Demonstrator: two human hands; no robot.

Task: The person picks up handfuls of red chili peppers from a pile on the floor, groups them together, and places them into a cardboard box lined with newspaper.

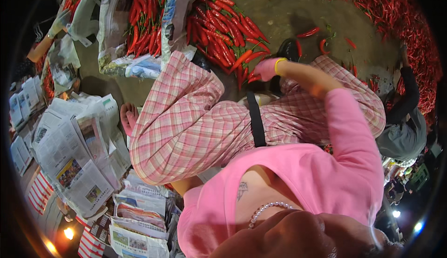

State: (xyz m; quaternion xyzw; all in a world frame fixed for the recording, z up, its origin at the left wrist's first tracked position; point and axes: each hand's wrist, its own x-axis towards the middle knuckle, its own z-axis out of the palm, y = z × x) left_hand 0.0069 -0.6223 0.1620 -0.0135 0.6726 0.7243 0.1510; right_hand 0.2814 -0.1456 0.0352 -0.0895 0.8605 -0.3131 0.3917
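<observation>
My right hand, in a pink glove with a yellow cuff, is at the near right edge of a heap of long red chili peppers on the floor. Its fingers are curled on a red chili pepper that sticks out below them. Past my left knee shows part of my left hand, with pinkish fingertips; the rest is hidden by my leg, and what it holds is unclear. Close to it lies a stack of newspaper sheets.
A newspaper-lined container of chilies stands left of the heap. Loose chilies and a big pile lie right. A gloved hand of another person is upper left; another person is at right. More newspapers lie lower left.
</observation>
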